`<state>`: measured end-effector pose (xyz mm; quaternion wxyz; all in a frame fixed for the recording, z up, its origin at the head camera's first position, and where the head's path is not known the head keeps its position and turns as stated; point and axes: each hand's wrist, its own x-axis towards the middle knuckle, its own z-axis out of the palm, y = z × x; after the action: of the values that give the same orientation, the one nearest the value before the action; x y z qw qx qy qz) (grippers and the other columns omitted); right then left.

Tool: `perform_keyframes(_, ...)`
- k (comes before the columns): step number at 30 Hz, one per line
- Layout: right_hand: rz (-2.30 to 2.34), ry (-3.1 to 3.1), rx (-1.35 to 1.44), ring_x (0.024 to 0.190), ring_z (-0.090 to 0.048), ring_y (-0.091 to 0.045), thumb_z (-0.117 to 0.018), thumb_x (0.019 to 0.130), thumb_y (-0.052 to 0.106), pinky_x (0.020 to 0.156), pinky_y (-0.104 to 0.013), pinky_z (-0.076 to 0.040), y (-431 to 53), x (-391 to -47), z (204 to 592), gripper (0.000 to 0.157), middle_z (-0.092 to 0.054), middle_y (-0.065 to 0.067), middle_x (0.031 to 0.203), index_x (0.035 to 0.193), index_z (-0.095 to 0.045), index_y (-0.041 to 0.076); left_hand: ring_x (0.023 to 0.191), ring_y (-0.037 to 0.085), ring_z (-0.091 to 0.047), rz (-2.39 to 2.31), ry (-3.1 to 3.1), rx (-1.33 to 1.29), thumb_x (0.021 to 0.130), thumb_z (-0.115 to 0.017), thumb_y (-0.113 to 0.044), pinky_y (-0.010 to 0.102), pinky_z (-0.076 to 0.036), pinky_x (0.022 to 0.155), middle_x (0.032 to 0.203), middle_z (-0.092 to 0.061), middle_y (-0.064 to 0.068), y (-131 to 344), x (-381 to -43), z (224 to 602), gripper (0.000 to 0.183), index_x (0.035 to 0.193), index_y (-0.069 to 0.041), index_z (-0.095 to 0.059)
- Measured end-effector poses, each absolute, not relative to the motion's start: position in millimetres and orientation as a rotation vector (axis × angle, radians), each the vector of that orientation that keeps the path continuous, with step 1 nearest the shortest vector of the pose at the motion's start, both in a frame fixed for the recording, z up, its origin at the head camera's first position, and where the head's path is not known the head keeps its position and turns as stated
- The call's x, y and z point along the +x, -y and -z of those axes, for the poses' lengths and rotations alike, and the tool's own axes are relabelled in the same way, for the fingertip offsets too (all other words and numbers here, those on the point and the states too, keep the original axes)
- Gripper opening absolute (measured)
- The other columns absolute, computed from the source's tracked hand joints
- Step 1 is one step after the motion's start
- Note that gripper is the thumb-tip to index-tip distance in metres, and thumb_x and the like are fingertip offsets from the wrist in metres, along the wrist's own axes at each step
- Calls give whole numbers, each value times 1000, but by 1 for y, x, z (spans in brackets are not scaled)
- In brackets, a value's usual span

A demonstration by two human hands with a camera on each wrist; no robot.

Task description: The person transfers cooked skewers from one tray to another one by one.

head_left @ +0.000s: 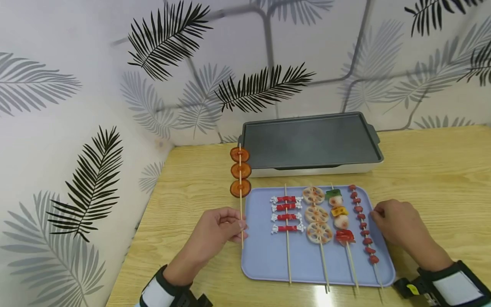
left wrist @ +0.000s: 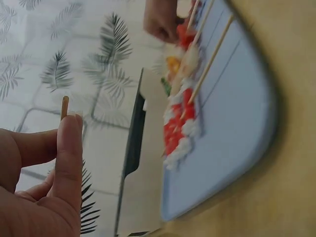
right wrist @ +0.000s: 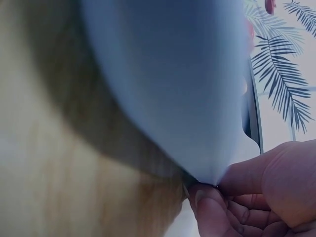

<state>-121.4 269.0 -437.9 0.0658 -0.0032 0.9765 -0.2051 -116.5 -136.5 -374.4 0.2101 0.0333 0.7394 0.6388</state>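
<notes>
Upright in my left hand [head_left: 218, 232] is a skewer [head_left: 240, 170] of three round orange-brown slices, its stick pinched low between thumb and fingers. In the left wrist view only the stick's tip [left wrist: 64, 106] shows above the fingertips. The slices hang beside the left edge of a light blue tray [head_left: 264, 260]. My right hand [head_left: 400, 224] grips that tray's right rim; the right wrist view shows thumb and curled fingers on the tray edge [right wrist: 163, 74]. On the tray lie a red-and-white skewer [head_left: 287, 217], a lotus root skewer [head_left: 316, 215], a mixed skewer [head_left: 340, 213] and a skewer of small red pieces [head_left: 362, 221].
Behind the tray, against the leaf-patterned wall [head_left: 268, 47], stands a dark flat griddle [head_left: 307, 140] with a pale base. The wooden table [head_left: 433, 170] extends to both sides. Several stick ends stick out over the tray's front edge.
</notes>
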Motion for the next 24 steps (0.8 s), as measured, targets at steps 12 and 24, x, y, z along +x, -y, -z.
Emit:
perform_keyframes(12,643,-2909,6,61,-51,-21,-63,92,11,51,-32,-40,-272,-121,437,23,-61,-9,70,90,-68,-12,75,18,-70,-1729,-1918,70,95,-61,-1,25,-57,65,85,-66,10,134,-79,411,15,102,13,-61)
perform_keyframes(24,649,-2946,-21,59,-50,-20,-63,91,10,50,-31,-39,-270,-121,440,22,-60,-8,67,86,-68,-11,73,16,-69,-1688,-1917,111,94,-62,-2,25,-57,63,84,-68,12,135,-75,436,12,98,10,-63)
